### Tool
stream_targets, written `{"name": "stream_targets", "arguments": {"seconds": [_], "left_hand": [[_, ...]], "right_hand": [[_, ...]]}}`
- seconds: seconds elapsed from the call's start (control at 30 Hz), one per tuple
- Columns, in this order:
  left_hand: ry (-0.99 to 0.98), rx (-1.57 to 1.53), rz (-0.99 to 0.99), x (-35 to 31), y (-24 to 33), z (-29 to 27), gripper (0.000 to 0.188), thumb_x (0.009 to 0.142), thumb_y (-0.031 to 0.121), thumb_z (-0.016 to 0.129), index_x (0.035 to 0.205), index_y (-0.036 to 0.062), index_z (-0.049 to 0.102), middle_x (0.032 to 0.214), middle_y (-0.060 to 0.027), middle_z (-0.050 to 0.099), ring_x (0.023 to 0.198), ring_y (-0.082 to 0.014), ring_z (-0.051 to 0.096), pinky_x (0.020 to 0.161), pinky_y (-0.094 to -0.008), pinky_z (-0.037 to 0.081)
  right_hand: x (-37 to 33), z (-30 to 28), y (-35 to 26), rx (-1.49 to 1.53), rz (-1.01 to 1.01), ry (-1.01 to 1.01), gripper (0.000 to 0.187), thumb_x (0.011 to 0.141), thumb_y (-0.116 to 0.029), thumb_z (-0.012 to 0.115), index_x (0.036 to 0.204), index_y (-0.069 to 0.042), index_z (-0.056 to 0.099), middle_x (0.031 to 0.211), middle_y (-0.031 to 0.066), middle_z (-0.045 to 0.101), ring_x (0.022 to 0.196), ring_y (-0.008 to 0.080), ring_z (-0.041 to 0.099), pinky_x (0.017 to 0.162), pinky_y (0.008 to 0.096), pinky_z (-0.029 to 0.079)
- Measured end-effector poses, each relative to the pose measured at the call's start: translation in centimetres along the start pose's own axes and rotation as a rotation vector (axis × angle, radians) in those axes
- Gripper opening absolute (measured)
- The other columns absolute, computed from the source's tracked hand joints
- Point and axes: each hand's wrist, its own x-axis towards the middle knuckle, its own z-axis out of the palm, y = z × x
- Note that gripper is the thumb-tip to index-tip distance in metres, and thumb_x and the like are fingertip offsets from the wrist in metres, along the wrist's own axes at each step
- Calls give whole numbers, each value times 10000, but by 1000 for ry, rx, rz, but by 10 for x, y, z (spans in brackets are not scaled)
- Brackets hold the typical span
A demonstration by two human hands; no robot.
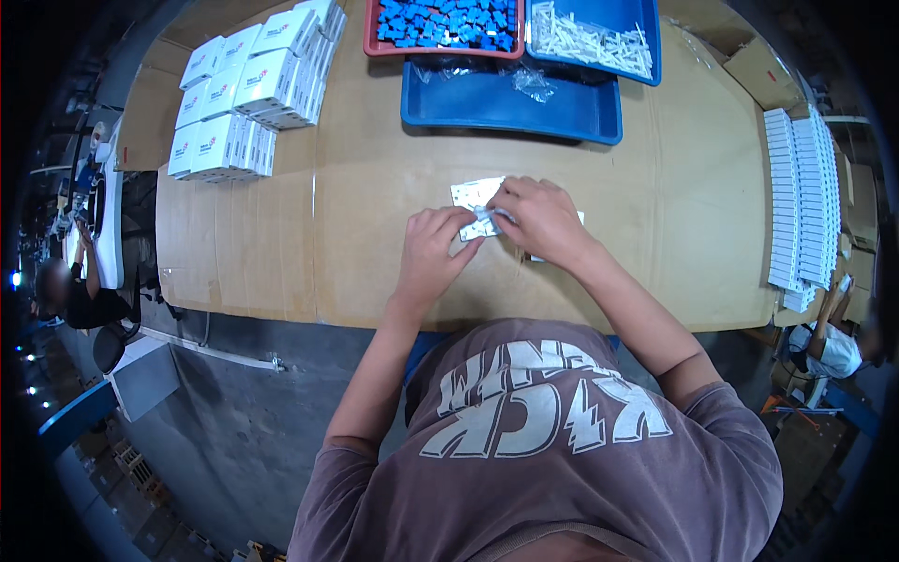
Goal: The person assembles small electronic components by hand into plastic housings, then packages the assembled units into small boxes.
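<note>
Over the cardboard-covered table, both my hands meet at a flat white piece with small dark marks (473,194), perhaps a printed card or leaflet. On top of it, between my fingertips, is a small pale, shiny piece (483,214) whose kind I cannot make out. My left hand (427,251) pinches it from the left, with thumb and forefinger close together. From the right, my right hand (543,223) closes its bent fingers on it and covers part of the white piece. Another white edge (537,258) peeks out beneath my right hand, mostly hidden.
Stacked white boxes (225,140) stand at the far left. At the back are a red tray (375,49) of blue parts, a blue tray (655,56) of white sticks and a blue tray (510,114) with clear plastic. White stacks (796,206) line the right. People work at both sides.
</note>
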Motion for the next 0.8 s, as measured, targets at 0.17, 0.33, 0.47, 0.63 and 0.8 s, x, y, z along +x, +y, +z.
{"name": "stream_targets", "arguments": {"seconds": [0.17,0.33,0.47,0.63,0.8], "left_hand": [[1,-4,-12,-3,-2,4,306,832,204,818,1111,102,744,1160,-21,695,1081,-244,607,950,-408,427],[27,6,4,-1,0,3,314,813,199,832,1093,80,755,1161,-50,695,1066,-259,616,939,-403,441],[33,-10,-21,-4,1,4,393,800,226,841,1153,89,737,1294,-91,632,1191,-290,574,1011,-427,420],[69,86,-69,1,9,3,763,781,330,861,1425,64,550,1478,-166,517,1378,-345,469,1144,-529,314],[66,124,-82,0,4,8,828,771,345,869,1451,32,513,1479,-166,520,1415,-346,451,1178,-557,273]], "right_hand": [[-1,1,-1,38,-15,-94,118,884,-211,734,936,-111,769,910,44,687,904,261,681,788,419,517],[10,-7,4,-8,-35,-165,133,895,-209,720,965,-112,779,922,65,725,898,264,705,822,412,521],[37,-31,18,133,45,-197,169,906,-179,698,1025,-88,777,922,102,755,915,317,704,842,431,528],[104,-63,69,36,48,346,187,906,-164,691,1037,-55,768,972,145,745,964,374,686,858,478,522],[177,-70,109,-168,62,616,196,870,-174,742,1018,-47,767,1105,99,684,1079,318,637,897,470,494]]}}
